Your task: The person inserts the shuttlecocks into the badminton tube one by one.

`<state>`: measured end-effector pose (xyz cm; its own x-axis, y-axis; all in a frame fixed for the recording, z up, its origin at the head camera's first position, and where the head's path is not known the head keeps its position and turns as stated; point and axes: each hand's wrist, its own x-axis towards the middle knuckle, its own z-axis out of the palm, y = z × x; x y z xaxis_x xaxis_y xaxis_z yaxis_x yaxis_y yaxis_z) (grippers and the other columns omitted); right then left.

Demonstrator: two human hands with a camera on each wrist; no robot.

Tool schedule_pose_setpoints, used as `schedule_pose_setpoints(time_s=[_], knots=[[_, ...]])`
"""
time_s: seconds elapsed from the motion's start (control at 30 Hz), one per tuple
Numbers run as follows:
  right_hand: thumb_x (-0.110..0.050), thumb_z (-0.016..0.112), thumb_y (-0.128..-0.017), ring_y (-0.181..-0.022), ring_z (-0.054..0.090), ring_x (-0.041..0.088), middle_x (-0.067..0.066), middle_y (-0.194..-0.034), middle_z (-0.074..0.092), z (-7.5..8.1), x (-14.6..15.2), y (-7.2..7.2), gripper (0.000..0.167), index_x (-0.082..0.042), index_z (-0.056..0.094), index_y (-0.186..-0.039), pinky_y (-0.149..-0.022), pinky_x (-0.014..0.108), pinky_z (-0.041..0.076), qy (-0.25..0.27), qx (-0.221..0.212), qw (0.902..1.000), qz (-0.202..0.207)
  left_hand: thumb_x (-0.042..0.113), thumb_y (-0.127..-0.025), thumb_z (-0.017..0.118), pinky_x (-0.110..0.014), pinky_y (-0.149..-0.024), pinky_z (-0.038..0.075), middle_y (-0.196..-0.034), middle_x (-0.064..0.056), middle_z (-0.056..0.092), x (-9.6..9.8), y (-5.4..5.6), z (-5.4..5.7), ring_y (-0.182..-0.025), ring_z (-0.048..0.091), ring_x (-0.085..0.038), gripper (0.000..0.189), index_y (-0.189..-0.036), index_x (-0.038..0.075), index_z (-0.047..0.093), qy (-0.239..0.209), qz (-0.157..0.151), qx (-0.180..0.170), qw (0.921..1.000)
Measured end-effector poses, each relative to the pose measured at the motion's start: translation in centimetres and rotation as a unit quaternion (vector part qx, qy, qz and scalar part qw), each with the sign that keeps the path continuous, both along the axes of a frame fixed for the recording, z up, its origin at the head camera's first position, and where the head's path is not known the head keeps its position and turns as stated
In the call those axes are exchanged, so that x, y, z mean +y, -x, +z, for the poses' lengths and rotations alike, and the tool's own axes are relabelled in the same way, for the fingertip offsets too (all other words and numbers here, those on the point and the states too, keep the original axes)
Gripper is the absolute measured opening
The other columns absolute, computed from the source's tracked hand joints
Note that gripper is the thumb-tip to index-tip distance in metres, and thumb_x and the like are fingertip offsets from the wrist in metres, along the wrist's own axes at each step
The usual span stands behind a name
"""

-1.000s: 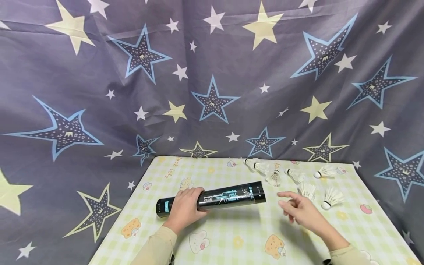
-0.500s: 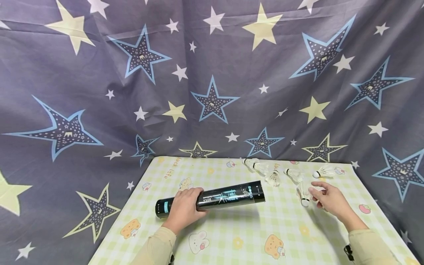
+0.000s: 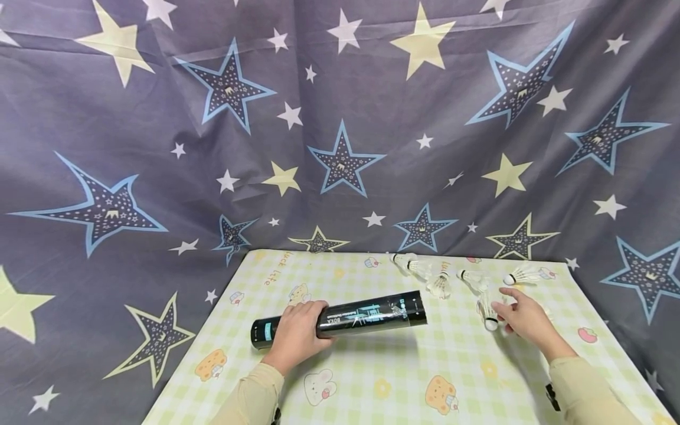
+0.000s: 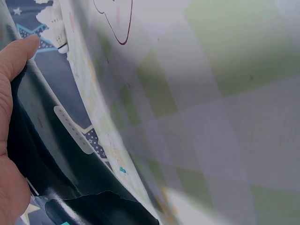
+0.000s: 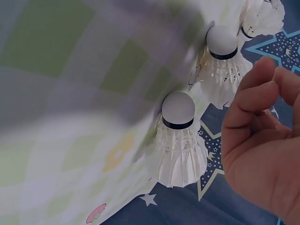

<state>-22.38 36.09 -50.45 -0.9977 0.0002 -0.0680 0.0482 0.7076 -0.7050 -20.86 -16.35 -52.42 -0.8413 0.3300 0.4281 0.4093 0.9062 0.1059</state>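
Observation:
My left hand (image 3: 300, 333) grips a black shuttlecock tube (image 3: 366, 314) around its left part. The tube lies slantwise, its right end raised over the table with a shadow below. In the left wrist view, fingers (image 4: 21, 51) wrap over the dark tube (image 4: 56, 126). My right hand (image 3: 526, 319) is beside a white shuttlecock (image 3: 486, 310), thumb and fingertips right at its feathers, fingers loosely bent. The right wrist view shows this shuttlecock (image 5: 222, 44) cork towards the camera, and another shuttlecock (image 5: 179, 126) nearby, mostly hidden behind the hand in the head view.
More shuttlecocks lie farther back, among them one at the far right (image 3: 523, 274), one in the middle (image 3: 438, 285) and a pair at the back left of the group (image 3: 419, 268). A checked cloth (image 3: 382, 360) covers the table; a starry curtain (image 3: 340, 224) hangs behind.
The right hand has moved right from near the tube's end to the shuttlecock, then slightly left towards its feathers. The left hand and tube have stayed in place.

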Motion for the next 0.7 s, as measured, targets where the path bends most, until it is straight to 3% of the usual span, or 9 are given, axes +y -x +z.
schedule_pose_setpoints(time_s=[0.3, 0.47, 0.7], knots=[[-0.031, 0.060, -0.107, -0.063, 0.069, 0.020, 0.009, -0.091, 0.077, -0.6, 0.5, 1.4, 0.075, 0.012, 0.028, -0.160, -0.056, 0.037, 0.051, -0.028, -0.035, 0.9989, 0.013, 0.053, -0.069, 0.096, -0.046, -0.097, 0.055, -0.120, 0.000, 0.077, 0.1, -0.1, 0.0, -0.105, 0.071, -0.022, 0.078, -0.132, 0.020, 0.065, -0.002, -0.003, -0.004, 1.0000], [-0.030, 0.061, -0.106, -0.061, 0.068, 0.020, 0.009, -0.089, 0.076, -0.7, 0.4, 1.4, 0.071, 0.014, 0.035, -0.155, -0.055, 0.037, 0.051, -0.038, -0.036, 0.9985, 0.019, 0.053, -0.068, 0.096, -0.046, -0.096, 0.055, -0.121, 0.000, 0.077, 0.0, -0.2, 0.0, -0.104, 0.071, -0.022, 0.079, -0.133, 0.019, 0.066, -0.007, -0.004, -0.006, 0.9999], [-0.031, 0.064, -0.105, -0.062, 0.069, 0.017, 0.019, -0.096, 0.075, -0.7, 0.4, 0.9, 0.066, 0.020, 0.044, -0.143, -0.059, 0.036, 0.052, -0.050, -0.029, 0.9981, 0.023, 0.055, -0.068, 0.096, -0.045, -0.097, 0.055, -0.120, 0.001, 0.077, -0.2, -0.3, 0.0, -0.104, 0.071, -0.021, 0.079, -0.131, 0.020, 0.066, -0.005, 0.002, 0.000, 1.0000]])
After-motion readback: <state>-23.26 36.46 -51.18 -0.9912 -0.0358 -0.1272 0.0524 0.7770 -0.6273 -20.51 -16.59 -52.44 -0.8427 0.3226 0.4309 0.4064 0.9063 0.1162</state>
